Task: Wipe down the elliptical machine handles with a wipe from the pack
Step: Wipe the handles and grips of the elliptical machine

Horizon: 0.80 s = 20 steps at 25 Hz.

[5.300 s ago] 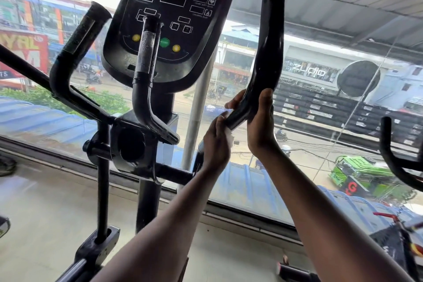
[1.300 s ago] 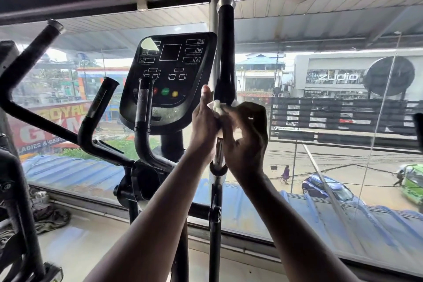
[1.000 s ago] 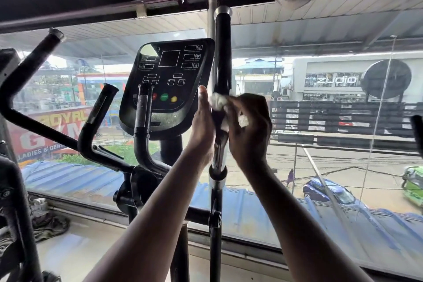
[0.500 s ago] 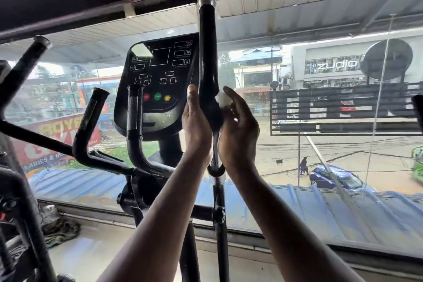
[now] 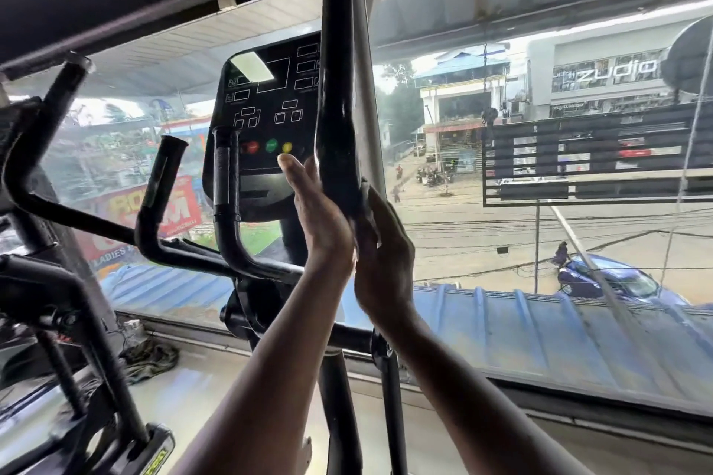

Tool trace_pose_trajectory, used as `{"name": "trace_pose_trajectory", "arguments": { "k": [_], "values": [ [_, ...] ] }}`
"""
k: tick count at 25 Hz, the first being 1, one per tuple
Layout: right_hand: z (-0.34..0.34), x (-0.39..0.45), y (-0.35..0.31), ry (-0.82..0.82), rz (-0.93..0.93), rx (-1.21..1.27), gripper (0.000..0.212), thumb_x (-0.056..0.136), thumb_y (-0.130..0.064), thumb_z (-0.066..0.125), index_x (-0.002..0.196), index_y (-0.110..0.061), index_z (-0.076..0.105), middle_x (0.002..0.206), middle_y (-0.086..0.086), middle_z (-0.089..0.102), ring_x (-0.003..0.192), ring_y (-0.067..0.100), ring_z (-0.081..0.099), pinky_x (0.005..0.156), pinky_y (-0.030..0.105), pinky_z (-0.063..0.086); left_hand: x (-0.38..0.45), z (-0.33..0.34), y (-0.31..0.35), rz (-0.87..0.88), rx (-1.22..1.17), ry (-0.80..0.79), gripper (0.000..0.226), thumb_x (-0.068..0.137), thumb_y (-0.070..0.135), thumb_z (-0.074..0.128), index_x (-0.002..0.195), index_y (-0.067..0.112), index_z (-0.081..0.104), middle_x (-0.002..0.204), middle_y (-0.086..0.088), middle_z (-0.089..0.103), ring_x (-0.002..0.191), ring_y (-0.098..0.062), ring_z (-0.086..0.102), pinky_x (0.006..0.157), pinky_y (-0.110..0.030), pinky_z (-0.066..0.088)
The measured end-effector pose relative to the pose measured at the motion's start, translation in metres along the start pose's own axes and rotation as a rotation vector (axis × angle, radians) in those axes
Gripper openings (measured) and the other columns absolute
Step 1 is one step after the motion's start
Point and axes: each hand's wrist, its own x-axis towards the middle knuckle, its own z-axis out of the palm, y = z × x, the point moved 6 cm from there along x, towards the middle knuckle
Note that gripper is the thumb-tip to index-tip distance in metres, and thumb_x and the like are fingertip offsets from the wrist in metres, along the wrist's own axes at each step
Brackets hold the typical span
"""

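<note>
Head view. Tall right moving handle (image 5: pixel 336 96) of the elliptical, upright at centre frame, clasped low on its black grip between both hands. Left hand (image 5: pixel 318 210) flat against the left side of the grip, fingers straight and pointing up, nothing grasped. Right hand (image 5: pixel 380 243) on the right side of the same grip, fingers laid up along it; a small pale edge at the fingertips, just beside the grip, probably the wipe (image 5: pixel 364 190), mostly hidden between palm and handle. Whether the right fingers pinch the wipe or merely press it flat: cannot tell. Wipe pack not in view.

Console (image 5: pixel 266 119) with red, green and yellow buttons directly behind the left hand. Two short fixed handles, one curved (image 5: pixel 225 200) below the console and one angled (image 5: pixel 156 197) further left, both untouched. Left moving handle (image 5: pixel 46 135) at the frame's left edge, also untouched. Crumpled cloth (image 5: pixel 148 359) on the floor by the window.

Progress, as a judgement: wiping under way on the lower grip of the right moving handle; upper length of that grip probably pending; remaining three handles showing no contact, no sign either way of cleaning. Task roughly at an early-to-middle stage.
</note>
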Motion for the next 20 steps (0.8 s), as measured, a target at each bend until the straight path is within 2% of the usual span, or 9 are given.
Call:
{"name": "trace_pose_trajectory", "arguments": {
  "k": [2,3,5,7,10,13,16,18,20],
  "values": [
    [0.002,-0.011,0.047,-0.101,0.114,-0.069,0.028,0.099,-0.028,0.047,0.122,-0.019,0.061,0.111,-0.013,0.062,0.097,0.004,0.058,0.089,0.021,0.046,0.001,-0.004,-0.001,0.017,0.045,0.024,0.113,0.067,0.092,0.034,0.145,0.010,0.043,0.143,-0.020,0.050,0.137,-0.034,0.043,0.119,-0.052,0.025],
    [0.002,-0.013,0.070,-0.159,0.200,-0.116,0.036,0.097,-0.040,0.042,0.123,-0.020,0.059,0.104,-0.013,0.057,0.090,0.006,0.054,0.086,0.027,0.047,0.000,-0.005,-0.001,0.055,0.104,0.027,0.104,0.079,0.084,0.026,0.141,0.004,0.047,0.130,-0.020,0.061,0.125,-0.032,0.055,0.115,-0.045,0.036],
    [0.000,-0.011,0.094,-0.229,0.306,-0.139,0.046,0.089,-0.044,0.038,0.126,-0.023,0.057,0.102,-0.012,0.054,0.090,0.008,0.050,0.087,0.037,0.049,0.001,-0.004,-0.006,0.098,0.167,-0.020,0.092,0.095,0.065,0.007,0.132,-0.007,0.052,0.087,-0.010,0.074,0.085,-0.022,0.070,0.083,-0.023,0.055],
    [-0.001,-0.011,0.081,-0.200,0.288,-0.051,0.042,0.088,-0.031,0.043,0.127,-0.023,0.058,0.110,-0.009,0.059,0.098,0.009,0.055,0.091,0.035,0.048,0.006,-0.008,-0.017,0.069,0.130,-0.047,0.094,0.096,0.063,0.003,0.123,-0.010,0.056,0.068,-0.004,0.072,0.065,-0.016,0.067,0.061,-0.018,0.051],
    [-0.002,-0.022,0.053,-0.246,0.140,0.084,0.056,0.086,-0.013,0.044,0.142,-0.019,0.043,0.145,-0.002,0.048,0.134,0.010,0.043,0.108,0.023,0.035,0.006,-0.017,-0.040,-0.016,0.076,-0.052,0.091,0.088,0.076,0.016,0.102,0.000,0.065,0.080,-0.012,0.068,0.069,-0.021,0.062,0.069,-0.029,0.047],
    [0.004,-0.029,0.098,-0.418,0.245,-0.018,0.072,0.081,-0.013,0.043,0.150,-0.021,0.028,0.155,-0.003,0.032,0.143,0.009,0.028,0.116,0.026,0.026,0.004,-0.038,-0.071,-0.060,0.213,0.018,0.067,0.102,0.053,0.021,0.106,0.003,0.065,0.093,-0.011,0.072,0.081,-0.020,0.068,0.074,-0.030,0.051],
    [-0.003,-0.023,0.142,-0.507,0.477,-0.156,0.067,0.086,-0.006,0.046,0.149,-0.024,0.030,0.152,0.000,0.038,0.141,0.017,0.033,0.116,0.040,0.028,-0.002,-0.046,-0.091,-0.136,0.280,0.069,0.053,0.105,0.042,0.021,0.131,0.009,0.054,0.107,-0.002,0.071,0.096,-0.014,0.068,0.074,-0.024,0.053],
    [-0.010,-0.019,0.133,-0.384,0.414,-0.037,0.054,0.087,-0.010,0.047,0.140,-0.022,0.046,0.141,-0.005,0.051,0.131,0.012,0.047,0.111,0.033,0.037,-0.006,-0.047,-0.099,-0.188,0.260,0.080,0.054,0.105,0.045,0.019,0.132,0.012,0.053,0.111,0.003,0.069,0.099,-0.009,0.066,0.084,-0.025,0.050],
    [-0.012,-0.019,0.118,-0.300,0.330,0.059,0.051,0.085,-0.004,0.045,0.134,-0.016,0.054,0.133,-0.011,0.053,0.127,0.002,0.047,0.108,0.019,0.037,-0.009,-0.048,-0.107,-0.247,0.239,0.059,0.057,0.103,0.050,0.016,0.132,0.018,0.053,0.106,0.011,0.070,0.094,0.000,0.064,0.087,-0.024,0.045]
  ]
}}
